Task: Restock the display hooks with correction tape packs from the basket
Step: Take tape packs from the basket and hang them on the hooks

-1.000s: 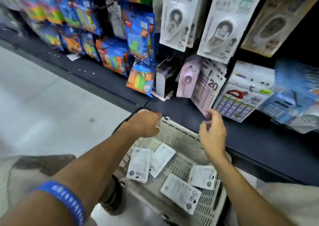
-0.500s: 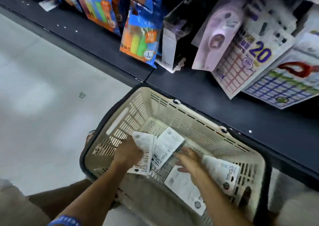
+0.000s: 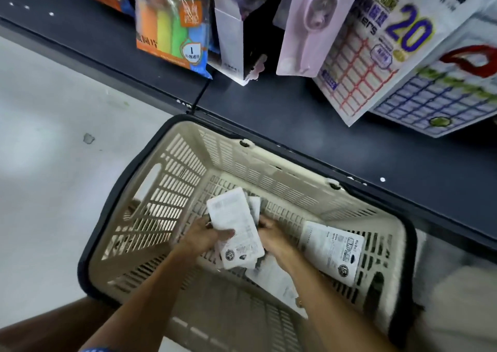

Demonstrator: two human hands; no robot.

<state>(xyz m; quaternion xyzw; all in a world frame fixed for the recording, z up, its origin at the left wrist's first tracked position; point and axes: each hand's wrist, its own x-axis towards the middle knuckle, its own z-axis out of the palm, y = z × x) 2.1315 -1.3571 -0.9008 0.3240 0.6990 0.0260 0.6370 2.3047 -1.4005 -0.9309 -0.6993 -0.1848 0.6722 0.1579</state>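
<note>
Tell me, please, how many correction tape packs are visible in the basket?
3 at least: one gripped in the left hand, one flat under the right forearm, one against the right wall. More seem stacked behind the held pack.

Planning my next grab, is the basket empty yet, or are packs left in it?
Not empty. One pack lies flat on the basket floor, another beneath the right hand.

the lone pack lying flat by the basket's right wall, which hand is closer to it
Right. The right hand is just left of that lone pack, apart from it; the left hand sits farther left, gripping a stack of packs.
</note>
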